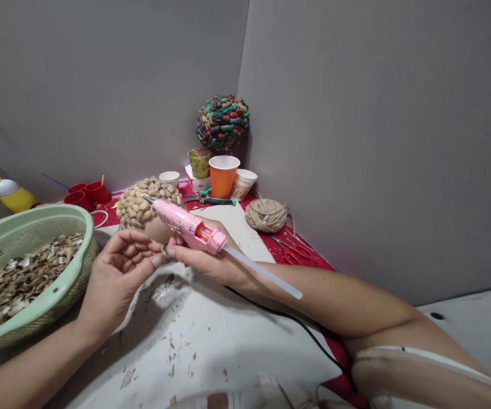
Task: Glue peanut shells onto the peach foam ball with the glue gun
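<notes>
My right hand point(209, 258) is wrapped round a pink hot glue gun point(177, 217), its nozzle pointing up and left. A long clear glue stick point(266, 274) sticks out of the back end. With thumb and forefinger, my left hand point(117, 267) pinches a small tan shell piece point(163, 250) close to the right thumb; its other fingers are curled. Just behind both hands stands a round form covered in peanut shells point(137, 199), with a bare smooth patch low on its front, partly hidden by the gun and hands.
A green basket point(72, 218) of shells stands at left. Twine point(266, 216), red scissors point(292, 251), pliers point(215, 201), an orange cup point(223, 179), red cups point(98, 192) and a coloured ball point(223, 122) lie behind. A black cord point(288, 318) crosses the crumb-strewn white board point(211, 318).
</notes>
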Motion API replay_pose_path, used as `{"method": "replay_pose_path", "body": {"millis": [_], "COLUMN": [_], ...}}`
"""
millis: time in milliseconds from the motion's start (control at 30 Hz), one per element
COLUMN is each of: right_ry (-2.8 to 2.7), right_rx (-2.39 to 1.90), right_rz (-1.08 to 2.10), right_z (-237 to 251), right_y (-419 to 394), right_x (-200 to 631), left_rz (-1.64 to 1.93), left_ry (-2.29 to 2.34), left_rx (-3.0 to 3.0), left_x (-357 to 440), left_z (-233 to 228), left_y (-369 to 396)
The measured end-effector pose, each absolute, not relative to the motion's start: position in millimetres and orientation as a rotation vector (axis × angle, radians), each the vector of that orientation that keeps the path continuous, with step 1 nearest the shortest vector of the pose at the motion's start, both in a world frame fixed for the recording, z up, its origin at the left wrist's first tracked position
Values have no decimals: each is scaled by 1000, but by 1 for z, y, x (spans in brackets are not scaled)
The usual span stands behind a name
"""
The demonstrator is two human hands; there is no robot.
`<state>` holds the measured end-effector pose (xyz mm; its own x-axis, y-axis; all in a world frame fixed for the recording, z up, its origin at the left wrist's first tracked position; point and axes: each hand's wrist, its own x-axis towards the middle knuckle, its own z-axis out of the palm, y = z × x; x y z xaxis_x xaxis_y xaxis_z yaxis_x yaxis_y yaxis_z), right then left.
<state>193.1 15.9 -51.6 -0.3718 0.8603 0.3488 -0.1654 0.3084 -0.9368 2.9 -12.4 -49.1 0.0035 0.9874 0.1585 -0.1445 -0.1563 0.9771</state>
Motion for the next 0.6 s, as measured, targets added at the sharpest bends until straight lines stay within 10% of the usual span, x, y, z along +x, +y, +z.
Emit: {"method": "replay_pose_path", "body": {"millis": [600], "right_ry": [-1523], "right_rx": [-651], "right_rz": [1259], "right_z": [-50], "right_y": [14], "right_x": [192], "left_rz": [1350], "left_ry": [972], "left_rx": [1039], "left_x": [8], "left_z": [-39], "left_y": [-10]}}
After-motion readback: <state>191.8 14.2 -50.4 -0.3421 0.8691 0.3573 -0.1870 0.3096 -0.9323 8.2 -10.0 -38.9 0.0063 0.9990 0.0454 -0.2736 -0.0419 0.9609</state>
